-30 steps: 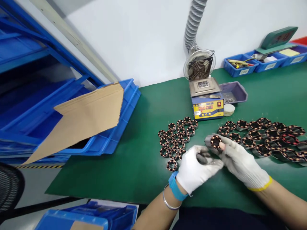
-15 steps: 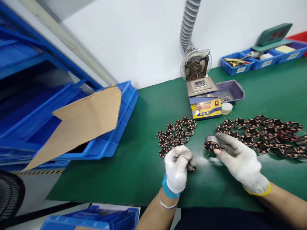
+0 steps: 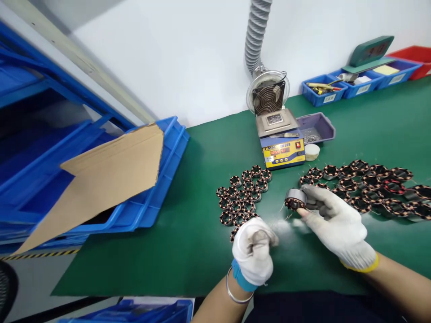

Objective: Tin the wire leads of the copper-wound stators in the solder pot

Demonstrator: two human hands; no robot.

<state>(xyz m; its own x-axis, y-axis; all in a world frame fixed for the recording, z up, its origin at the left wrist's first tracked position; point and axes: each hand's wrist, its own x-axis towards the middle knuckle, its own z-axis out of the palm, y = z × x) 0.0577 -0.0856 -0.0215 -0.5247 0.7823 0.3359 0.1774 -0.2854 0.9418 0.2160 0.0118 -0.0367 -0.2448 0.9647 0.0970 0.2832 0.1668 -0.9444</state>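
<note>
My right hand (image 3: 336, 220), in a white glove with a yellow cuff and a bare thumb tip, grips a motor stator (image 3: 296, 198), a grey ring with copper windings and thin wire ends. To its left, my left hand (image 3: 254, 249), gloved in white, is curled closed and somewhat blurred. Whatever its fingers may hold is hidden. Close beside that hand lies a small stator (image 3: 235, 234), partly covered. Several more small stators (image 3: 242, 195) stand in a cluster just beyond it. Rows of larger stators (image 3: 372, 195) cover the bench on the right.
A yellow-and-blue solder pot (image 3: 284, 154) stands behind the hands, below an extraction hose (image 3: 257, 36). Next to it are a purple tray (image 3: 325, 128) and a round white container (image 3: 312, 152). Blue bins (image 3: 325, 89) line the wall. Cardboard (image 3: 114, 175) lies over a blue crate (image 3: 171, 161) at left.
My left hand has turned and moved slightly toward me; the stator seen at its fingertips before no longer shows there. My right hand still holds its stator. The view has shifted a little.
</note>
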